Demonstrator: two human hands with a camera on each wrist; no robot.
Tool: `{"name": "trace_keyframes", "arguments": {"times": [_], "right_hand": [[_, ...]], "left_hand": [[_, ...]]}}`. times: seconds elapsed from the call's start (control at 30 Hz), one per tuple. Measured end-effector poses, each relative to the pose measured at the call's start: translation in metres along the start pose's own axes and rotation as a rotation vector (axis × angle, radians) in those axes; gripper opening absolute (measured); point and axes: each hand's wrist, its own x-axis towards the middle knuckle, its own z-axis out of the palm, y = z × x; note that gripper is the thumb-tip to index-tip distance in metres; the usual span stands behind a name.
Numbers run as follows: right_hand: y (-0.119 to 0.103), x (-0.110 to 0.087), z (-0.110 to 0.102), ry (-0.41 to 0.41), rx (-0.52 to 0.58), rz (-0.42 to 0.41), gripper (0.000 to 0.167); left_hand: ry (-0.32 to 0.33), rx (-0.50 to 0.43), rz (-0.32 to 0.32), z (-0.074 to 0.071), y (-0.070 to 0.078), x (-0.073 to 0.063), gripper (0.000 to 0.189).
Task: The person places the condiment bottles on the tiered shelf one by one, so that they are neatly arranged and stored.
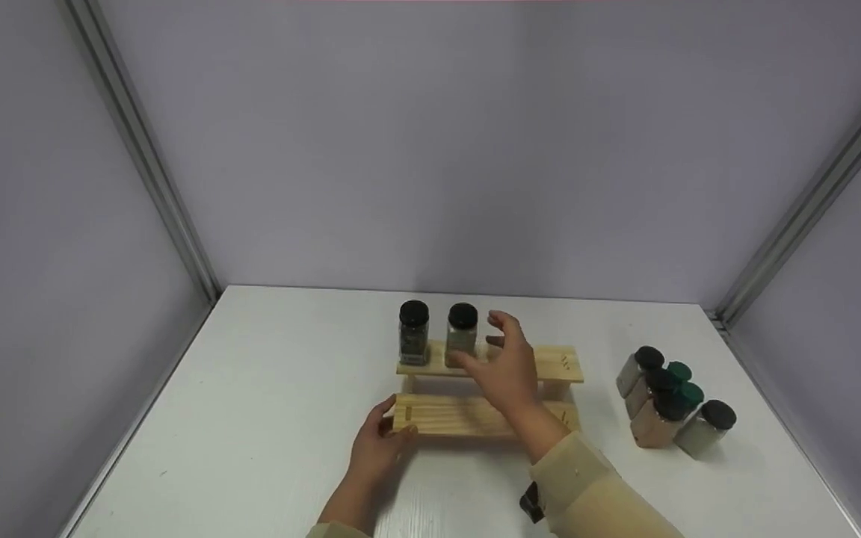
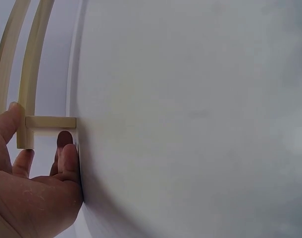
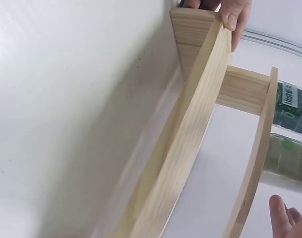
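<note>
A two-tier wooden spice rack [image 1: 445,426] stands on the white table. My left hand [image 1: 378,448] grips the left end of its lower board, thumb on top and fingers beneath, as the left wrist view confirms. Two black-capped spice jars stand upright on the upper board: a dark jar [image 1: 414,336] at the left end and a pale green jar [image 1: 462,336] beside it. Close to the right of the pale green jar is my right hand [image 1: 509,370], thumb and fingers spread apart. In the right wrist view a gap shows between its fingertip [image 3: 277,206] and the pale green jar [image 3: 288,161].
On the right of the table several spice jars stand in a cluster, some with black caps [image 1: 671,406], others with green caps [image 1: 690,394]. A small black object [image 1: 531,502] lies partly behind the right sleeve. Grey panels [image 1: 430,149] enclose the table's back and sides.
</note>
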Motion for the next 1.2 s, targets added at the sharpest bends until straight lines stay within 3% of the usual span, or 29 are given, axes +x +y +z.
{"name": "trace_keyframes", "arguments": {"times": [0.27,0.4,0.63,0.77,0.93,1.2], "right_hand": [[0.012,-0.019,-0.051,0.137,0.002,-0.147,0.083],[0.028,-0.024,-0.087,0.252,-0.061,-0.165,0.084],[0.071,-0.031,-0.137,0.442,-0.188,-0.107,0.078],[0.092,-0.040,-0.155,0.525,-0.212,-0.025,0.073],[0.113,-0.051,-0.164,0.546,-0.222,0.097,0.067],[0.138,-0.058,-0.167,0.513,-0.276,0.187,0.056]], "left_hand": [[-0.003,-0.009,0.011,0.000,0.000,0.002,0.073],[-0.012,-0.014,0.022,-0.001,-0.002,0.002,0.073],[0.004,-0.008,0.028,-0.005,-0.009,0.003,0.073],[-0.016,-0.042,0.032,-0.006,-0.009,0.003,0.075],[-0.021,-0.052,0.038,-0.007,-0.007,0.004,0.075],[0.008,-0.024,0.008,-0.004,-0.007,0.003,0.074]]}}
